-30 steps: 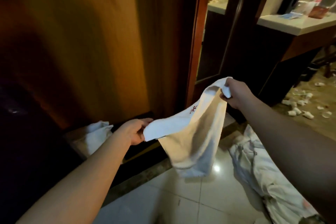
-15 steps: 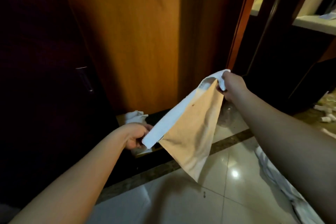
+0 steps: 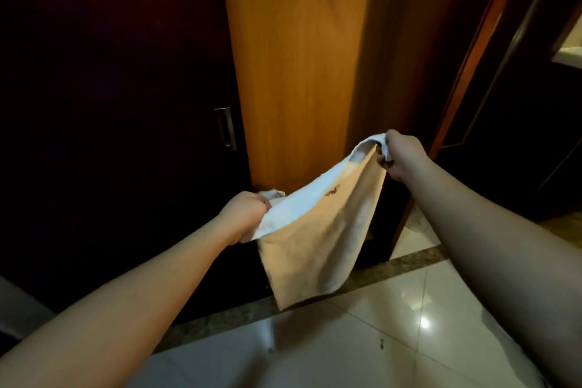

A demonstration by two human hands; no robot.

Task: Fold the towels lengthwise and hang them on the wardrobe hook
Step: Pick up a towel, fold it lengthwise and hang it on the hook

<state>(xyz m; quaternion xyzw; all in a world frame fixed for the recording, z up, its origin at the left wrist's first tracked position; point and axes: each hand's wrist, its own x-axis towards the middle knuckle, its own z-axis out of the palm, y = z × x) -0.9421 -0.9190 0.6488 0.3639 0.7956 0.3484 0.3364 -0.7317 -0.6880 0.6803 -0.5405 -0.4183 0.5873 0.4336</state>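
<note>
Pretty dim overall. The left side is swallowed by near-black shadow, so the dark wardrobe door (image 3: 110, 104) is barely made out beyond a faint glint on its metal handle (image 3: 226, 127). Warm light is thrown on the orange wood panel (image 3: 293, 72), and the towel (image 3: 315, 230) is tinted by it. A hot glare spot is reflected off the glossy floor tiles (image 3: 424, 323). Straight edges are bowed by wide-angle distortion, and everything looks slightly soft.

— The towel (image 3: 315, 230)?
— Soft matt cloth, slightly nubbly, white with a small dark stitched mark.
— The panel behind it?
— The wardrobe panel (image 3: 296, 57) is smooth wood with visible grain and a low sheen; the dark door (image 3: 110, 88) carries a brushed metal handle (image 3: 225, 128).
— And the floor (image 3: 409, 324)?
— Glossy tile that mirrors a light, edged by a speckled stone strip (image 3: 393, 271).
</note>
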